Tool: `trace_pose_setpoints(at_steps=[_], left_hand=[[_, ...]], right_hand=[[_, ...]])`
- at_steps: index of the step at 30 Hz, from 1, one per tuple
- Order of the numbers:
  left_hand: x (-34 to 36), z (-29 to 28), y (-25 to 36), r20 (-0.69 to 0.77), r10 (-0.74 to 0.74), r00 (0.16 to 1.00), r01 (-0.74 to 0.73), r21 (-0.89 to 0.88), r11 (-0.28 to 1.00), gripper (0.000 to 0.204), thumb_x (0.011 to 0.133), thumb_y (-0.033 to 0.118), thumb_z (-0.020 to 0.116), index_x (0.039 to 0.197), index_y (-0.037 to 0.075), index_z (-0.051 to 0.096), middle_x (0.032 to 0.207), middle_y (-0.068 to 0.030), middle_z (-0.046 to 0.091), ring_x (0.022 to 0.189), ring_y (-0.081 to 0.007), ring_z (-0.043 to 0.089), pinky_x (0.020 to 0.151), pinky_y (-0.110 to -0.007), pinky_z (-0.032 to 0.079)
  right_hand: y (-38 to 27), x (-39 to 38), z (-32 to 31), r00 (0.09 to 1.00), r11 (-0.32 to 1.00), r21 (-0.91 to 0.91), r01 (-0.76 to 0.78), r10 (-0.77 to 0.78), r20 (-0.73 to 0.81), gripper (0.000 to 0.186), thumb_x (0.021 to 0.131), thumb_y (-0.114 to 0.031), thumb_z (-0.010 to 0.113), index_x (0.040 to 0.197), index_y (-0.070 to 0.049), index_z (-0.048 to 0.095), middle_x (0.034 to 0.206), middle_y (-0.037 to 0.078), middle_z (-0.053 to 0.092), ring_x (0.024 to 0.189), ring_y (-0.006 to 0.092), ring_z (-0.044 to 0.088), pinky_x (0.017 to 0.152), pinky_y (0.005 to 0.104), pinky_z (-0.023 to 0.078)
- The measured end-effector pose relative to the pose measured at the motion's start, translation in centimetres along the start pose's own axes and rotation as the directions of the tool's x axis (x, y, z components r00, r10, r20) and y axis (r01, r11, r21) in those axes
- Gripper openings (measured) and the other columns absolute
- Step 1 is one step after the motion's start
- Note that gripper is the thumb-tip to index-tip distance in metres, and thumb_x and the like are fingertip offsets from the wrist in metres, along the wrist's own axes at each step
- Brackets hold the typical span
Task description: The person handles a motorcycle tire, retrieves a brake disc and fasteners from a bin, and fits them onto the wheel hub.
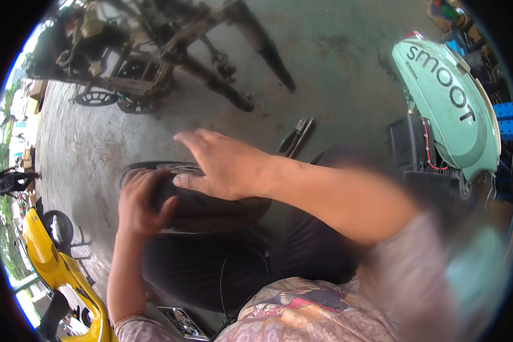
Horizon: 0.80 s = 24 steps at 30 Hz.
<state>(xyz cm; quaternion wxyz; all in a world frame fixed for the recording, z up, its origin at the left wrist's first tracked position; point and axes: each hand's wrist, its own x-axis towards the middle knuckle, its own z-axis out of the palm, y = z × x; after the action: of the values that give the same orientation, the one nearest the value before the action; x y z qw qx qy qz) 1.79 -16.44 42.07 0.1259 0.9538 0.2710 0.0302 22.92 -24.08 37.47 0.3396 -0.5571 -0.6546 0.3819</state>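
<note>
A wheel with a black tyre [228, 215] stands between my legs, its pale rim partly showing behind my hands. My left hand [141, 205] is at the tyre's left end, fingers curled over it and thumb spread along its near side. Over the top of the wheel reaches my right hand [225, 165], open, with fingers stretched and thumb held apart. Nothing shows in its grasp, and I cannot tell whether it touches the rim. Beyond the right wrist, a pair of pliers [295, 138] lies on the floor with its handles parted.
A stripped scooter frame with a front fork [211, 85] stands at the far left. To the right is a mint-green scooter body [444, 105] beside a black box [406, 145]. A yellow scooter [43, 245] stands at left. Near my left forearm lies a tray of metal parts [182, 322].
</note>
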Motion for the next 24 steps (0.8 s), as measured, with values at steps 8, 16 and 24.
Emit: trace_pose_setpoints(at_steps=[8, 16, 24], left_hand=[[-0.5, 1.0, 1.9, -0.204, -0.043, 0.978, 0.026, -0.086, 0.996, 0.032, 0.067, 0.019, 0.067, 0.096, 0.005, 0.064, 0.094, -0.0113, 0.065, 0.098, -0.0273, 0.061, 0.101, -0.047, 0.036], [-3.1, 0.5, -2.0, -0.377, -0.142, 0.915, 0.043, -0.259, 0.965, 0.040, 0.066, 0.024, 0.067, 0.102, 0.007, 0.063, 0.108, -0.0102, 0.060, 0.106, -0.0315, 0.056, 0.102, -0.049, 0.031], [-5.5, 0.8, -5.5, -0.553, -0.338, 0.762, -0.046, -0.566, 0.823, 0.048, 0.081, 0.035, 0.060, 0.105, -0.007, 0.058, 0.107, -0.0194, 0.059, 0.108, -0.0279, 0.053, 0.103, -0.042, 0.030]], right_hand=[[0.3, -0.2, 0.8, 0.957, 0.989, -0.010, -0.147, 0.145, 0.249, 0.073, 0.086, -0.046, 0.060, 0.134, 0.004, 0.035, 0.128, 0.025, 0.046, 0.116, 0.0331, 0.051, 0.098, 0.0387, 0.041], [-3.2, -1.6, 4.5, 0.867, 0.985, 0.068, -0.157, 0.105, 0.486, 0.098, 0.081, -0.056, 0.061, 0.140, 0.008, 0.017, 0.139, 0.034, 0.029, 0.131, 0.0431, 0.032, 0.109, 0.0421, 0.028], [-3.8, 1.1, 6.5, 0.759, 0.959, 0.130, -0.251, 0.111, 0.642, 0.111, 0.076, -0.059, 0.066, 0.140, 0.013, 0.011, 0.137, 0.037, 0.031, 0.129, 0.0438, 0.035, 0.108, 0.0405, 0.029]])
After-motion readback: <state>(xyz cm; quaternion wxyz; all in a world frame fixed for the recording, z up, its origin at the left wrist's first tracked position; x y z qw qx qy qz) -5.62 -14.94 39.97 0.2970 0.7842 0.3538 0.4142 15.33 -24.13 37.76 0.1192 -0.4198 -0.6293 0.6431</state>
